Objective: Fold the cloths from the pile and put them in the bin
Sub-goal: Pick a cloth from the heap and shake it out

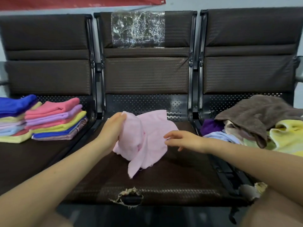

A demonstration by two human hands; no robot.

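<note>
Torn front edge of the middle seat (131,196), two bare forearms reaching over it.
At frame centre the left hand (113,128) grips a crumpled pink cloth (147,138) – the right hand (183,140) hovers beside it, fingers spread; folded stacks (55,118) sit left, the unfolded pile (255,122) right.

Soft, even indoor light, moderately bright, casts only faint shadows. Glare glints off the crinkled plastic sheet (138,28) taped to the middle chair back (147,74). Wide-angle distortion bows the frame's edges. The whole view is slightly soft, blurrier toward the bottom corners.
</note>
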